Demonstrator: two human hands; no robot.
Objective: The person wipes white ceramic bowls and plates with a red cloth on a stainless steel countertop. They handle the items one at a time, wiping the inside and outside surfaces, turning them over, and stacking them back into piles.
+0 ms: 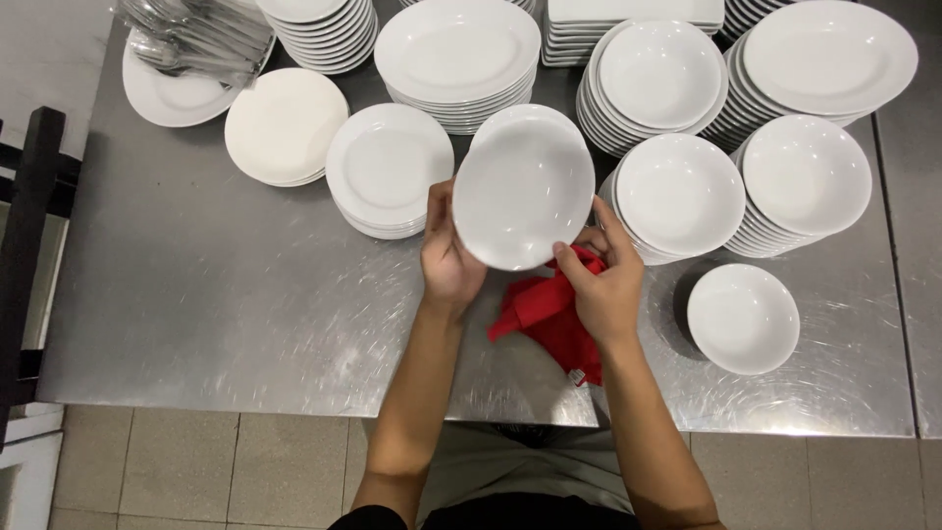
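A white shallow bowl (523, 191) is held up above the steel table (216, 304), tilted toward me. My left hand (447, 257) grips its left rim. On the lower right rim sits my right hand (603, 285), thumb on the edge, and this hand also holds a red cloth (545, 319) that hangs down under the bowl.
Stacks of white plates and bowls crowd the back of the table (388, 167) (679, 191) (807, 177). A single small bowl (743, 319) sits at the right front. Cutlery lies on a plate (186, 44) at far left. A dark chair (29, 196) stands beside the table.
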